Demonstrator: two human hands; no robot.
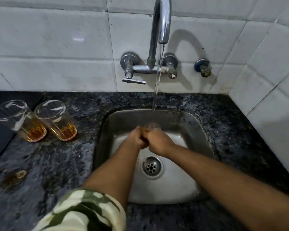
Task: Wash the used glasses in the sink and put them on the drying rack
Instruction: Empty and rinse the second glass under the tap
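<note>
A small clear glass [153, 126] is held over the steel sink [197, 129], right under the running water stream [157, 84] from the tap [162, 20]. My left hand [137, 139] and my right hand [158, 142] are both wrapped around its lower part, so only the rim shows. Two more used glasses stand on the counter left of the sink, one at the far left [18, 120] and one beside it [56, 120], each with amber liquid at the bottom.
Dark speckled granite counter [60, 164] surrounds the sink, with a brown stain [21, 174] at the left. The drain [151, 166] sits mid-basin. Tap handle [133, 80] and a separate wall valve [203, 67] stick out from the tiled wall. A dark surface [0, 127] lies far left.
</note>
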